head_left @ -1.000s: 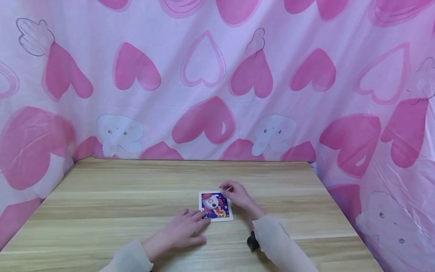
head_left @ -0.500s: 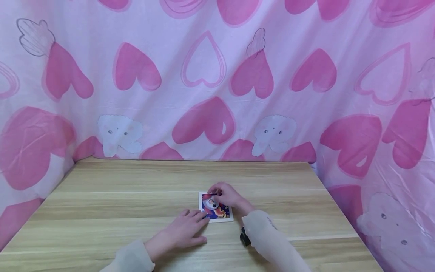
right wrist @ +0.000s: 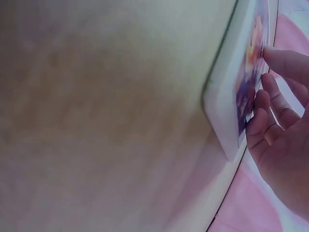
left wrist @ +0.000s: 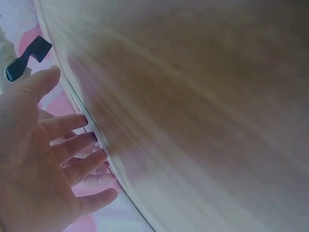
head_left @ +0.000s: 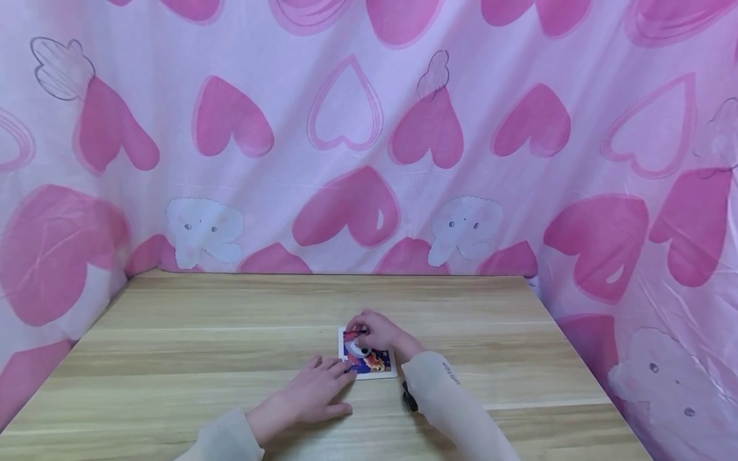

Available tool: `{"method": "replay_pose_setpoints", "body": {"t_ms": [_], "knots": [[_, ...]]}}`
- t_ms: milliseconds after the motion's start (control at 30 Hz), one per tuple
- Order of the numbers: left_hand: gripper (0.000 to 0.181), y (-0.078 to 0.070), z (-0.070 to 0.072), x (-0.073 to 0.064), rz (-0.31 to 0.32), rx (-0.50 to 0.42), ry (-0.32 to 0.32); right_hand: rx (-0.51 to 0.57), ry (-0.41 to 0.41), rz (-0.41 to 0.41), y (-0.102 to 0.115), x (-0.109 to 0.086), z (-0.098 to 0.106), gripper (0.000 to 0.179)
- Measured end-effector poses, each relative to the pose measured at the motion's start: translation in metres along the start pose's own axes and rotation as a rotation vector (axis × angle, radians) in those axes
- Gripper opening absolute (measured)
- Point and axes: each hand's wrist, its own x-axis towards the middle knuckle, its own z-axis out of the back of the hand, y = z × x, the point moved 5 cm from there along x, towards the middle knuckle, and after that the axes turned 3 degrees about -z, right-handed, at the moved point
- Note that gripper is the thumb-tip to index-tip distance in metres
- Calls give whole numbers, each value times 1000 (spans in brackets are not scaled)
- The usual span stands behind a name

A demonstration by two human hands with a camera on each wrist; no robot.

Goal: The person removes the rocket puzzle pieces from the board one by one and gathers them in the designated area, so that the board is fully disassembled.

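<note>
A small square picture puzzle [head_left: 375,366] lies on the wooden table, with a thick white frame round a dark blue and red cartoon picture. Fingertips of my left hand [head_left: 314,388] rest on its near left corner, the fingers nearly straight and the palm low. My right hand [head_left: 379,331] reaches over the far part of the picture with fingers bent, pinching a small dark piece mostly hidden behind them. In the right wrist view, the thumb and fingertips of that hand [right wrist: 285,125] are right at the picture's surface, beside the white frame [right wrist: 227,96].
The wood-grain table [head_left: 202,333] spreads wide on all sides of the puzzle. A pink curtain [head_left: 346,128] with hearts hangs along its back and sides. A black strap device [head_left: 410,397] sits under the right sleeve [head_left: 446,394].
My right hand has moved left from the puzzle's far right corner to over the top of the picture, fingers lowered onto it. The left hand has stayed at the near left corner.
</note>
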Motion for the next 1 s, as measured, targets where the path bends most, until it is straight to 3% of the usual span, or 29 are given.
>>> {"method": "replay_pose_setpoints", "body": {"t_ms": [200,500,800,1000], "knots": [[59,1,0,0,-9,1,-23,-51,43,-37,-2,4,-1,27],[60,3,2,1,25,-21,22,-61,61,-40,0,6,0,29],[62,4,3,1,23,-39,18,-33,83,-93,5,6,0,29],[62,3,4,1,30,-43,34,-101,102,-87,6,6,1,29]]}}
